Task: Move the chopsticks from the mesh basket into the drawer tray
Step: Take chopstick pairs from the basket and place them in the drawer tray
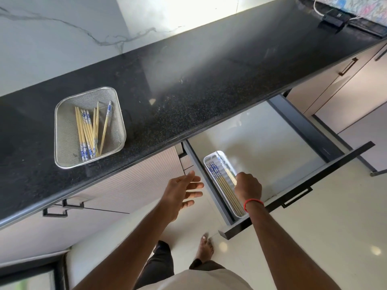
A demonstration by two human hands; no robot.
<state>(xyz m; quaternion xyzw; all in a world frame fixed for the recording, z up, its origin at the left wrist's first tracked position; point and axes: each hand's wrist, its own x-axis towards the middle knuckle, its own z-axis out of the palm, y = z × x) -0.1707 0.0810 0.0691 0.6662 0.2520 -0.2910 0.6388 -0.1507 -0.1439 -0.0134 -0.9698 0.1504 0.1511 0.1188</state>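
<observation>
A silver mesh basket (62, 130) stands on the black counter at the left, holding several bamboo chopsticks (88, 130) with blue-and-white ends. A narrow white tray (209, 159) lies along the left side of the open drawer (272, 143). Several chopsticks (222, 183) lie lengthwise in it. My right hand (248, 188) is over the tray, closed on a chopstick (229, 173) that slants down into the tray. My left hand (182, 193) hovers in front of the cabinet below the counter edge, fingers spread and holding nothing.
The black granite counter (209, 80) runs diagonally across the view. A black box with a white cable (333, 18) sits at its far right end. The drawer's dark front panel (303, 189) juts out over the pale floor. A bare foot (206, 248) stands below.
</observation>
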